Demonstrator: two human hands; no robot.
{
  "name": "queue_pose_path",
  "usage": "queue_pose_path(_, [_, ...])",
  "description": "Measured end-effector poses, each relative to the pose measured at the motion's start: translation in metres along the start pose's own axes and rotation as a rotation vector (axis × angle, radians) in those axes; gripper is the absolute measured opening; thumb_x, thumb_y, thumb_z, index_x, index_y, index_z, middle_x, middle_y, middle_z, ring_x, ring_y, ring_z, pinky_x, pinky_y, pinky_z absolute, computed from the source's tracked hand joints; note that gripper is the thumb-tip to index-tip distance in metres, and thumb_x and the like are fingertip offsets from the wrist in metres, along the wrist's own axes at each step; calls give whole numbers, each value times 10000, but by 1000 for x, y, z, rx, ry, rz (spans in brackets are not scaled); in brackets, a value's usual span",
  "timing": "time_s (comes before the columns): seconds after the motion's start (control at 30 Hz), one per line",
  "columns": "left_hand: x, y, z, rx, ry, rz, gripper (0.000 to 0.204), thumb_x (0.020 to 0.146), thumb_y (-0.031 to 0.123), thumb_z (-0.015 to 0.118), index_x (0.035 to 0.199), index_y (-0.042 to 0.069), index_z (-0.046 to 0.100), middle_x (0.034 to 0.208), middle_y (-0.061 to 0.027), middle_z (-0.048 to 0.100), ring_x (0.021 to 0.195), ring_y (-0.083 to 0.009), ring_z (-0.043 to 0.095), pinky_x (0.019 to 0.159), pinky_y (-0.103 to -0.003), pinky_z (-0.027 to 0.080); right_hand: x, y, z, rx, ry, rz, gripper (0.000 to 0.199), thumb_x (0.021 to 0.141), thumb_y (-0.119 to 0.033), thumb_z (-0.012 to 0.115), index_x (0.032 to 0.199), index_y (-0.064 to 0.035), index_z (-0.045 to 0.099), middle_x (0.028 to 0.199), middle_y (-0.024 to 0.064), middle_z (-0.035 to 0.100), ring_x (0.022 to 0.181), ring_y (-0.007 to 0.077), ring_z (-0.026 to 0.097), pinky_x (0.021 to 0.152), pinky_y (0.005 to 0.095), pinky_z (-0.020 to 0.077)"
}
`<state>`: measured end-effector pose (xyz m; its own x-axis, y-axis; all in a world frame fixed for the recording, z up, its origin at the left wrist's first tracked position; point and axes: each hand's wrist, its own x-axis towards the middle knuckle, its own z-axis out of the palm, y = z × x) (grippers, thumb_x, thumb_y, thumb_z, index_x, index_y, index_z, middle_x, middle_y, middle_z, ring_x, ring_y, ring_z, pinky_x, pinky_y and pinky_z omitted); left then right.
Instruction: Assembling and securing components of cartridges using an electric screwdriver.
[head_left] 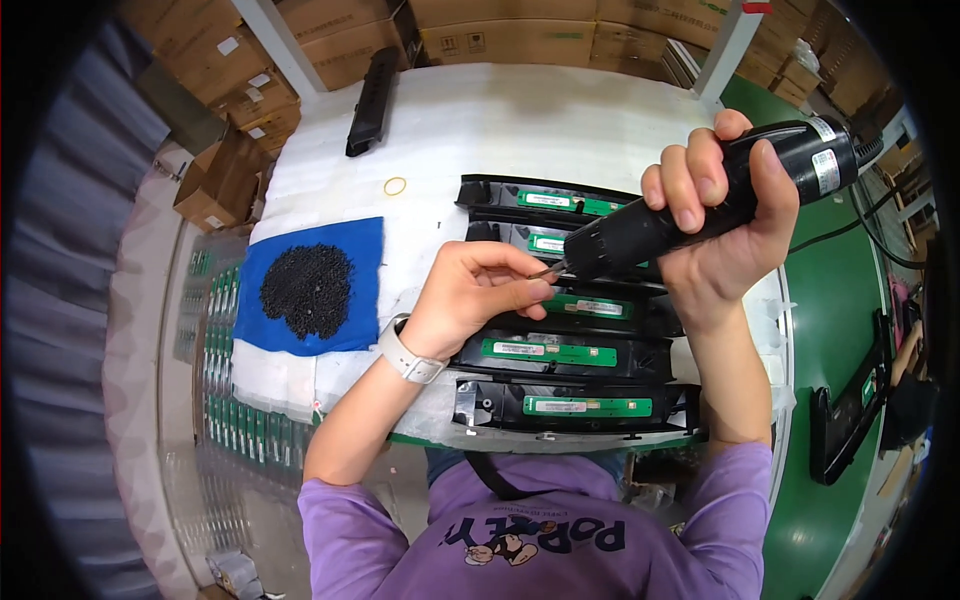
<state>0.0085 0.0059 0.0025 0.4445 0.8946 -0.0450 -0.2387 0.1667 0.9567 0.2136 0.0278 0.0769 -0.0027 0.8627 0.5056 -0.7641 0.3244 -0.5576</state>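
Observation:
My right hand (715, 215) grips a black electric screwdriver (622, 236), raised above the table and slanting down to the left. Its bit meets the closed fingertips of my left hand (468, 292), where thumb and forefinger pinch together; whatever small thing sits between them is hidden. Under both hands lies a column of several long black plastic housings (690, 405), each with a narrow green circuit board (588, 407) inside. My hands and the tool cover part of the middle ones. To the left, a heap of small black screws (306, 290) rests on a blue cloth (368, 240).
White foam sheeting (520, 120) covers the table. Another black housing (372, 100) and a yellow rubber band (395, 186) lie on it. Green boards in clear trays (255, 430) stand left. A cord (840, 235) trails right, near a green surface (815, 380) bearing another housing.

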Motion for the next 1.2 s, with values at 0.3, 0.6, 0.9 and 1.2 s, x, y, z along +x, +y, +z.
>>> queue_pose_path(0.3, [1,-3,11,122,-46,-2,93,792,-48,641,885,-46,629,767,-56,646,653,-95,609,610,-204,494,-2,-3,-4,34,78,46,234,884,-298,481,949,-82,543,598,12,456,468,148,447,560,335,421])
queue_pose_path(0.6, [-3,4,-6,603,283,131,143,924,112,495,930,35,616,633,21,520,560,-40,460,512,-190,384,3,-35,-40,-611,-173,65,271,815,-225,545,968,-24,449,563,18,423,417,116,406,464,266,362])
queue_pose_path(0.9, [3,-1,-24,506,327,219,98,895,88,568,941,15,615,765,20,594,672,-30,513,608,-176,434,6,-28,-63,-710,-64,120,282,774,-197,602,931,-10,461,545,35,433,411,122,416,423,255,345])
queue_pose_path(1.2, [6,-5,-27,598,341,261,96,852,6,554,927,7,614,777,5,586,687,-50,527,629,-185,439,8,-30,-67,-673,-96,97,272,783,-195,591,938,-15,459,550,29,426,413,120,412,425,258,334])
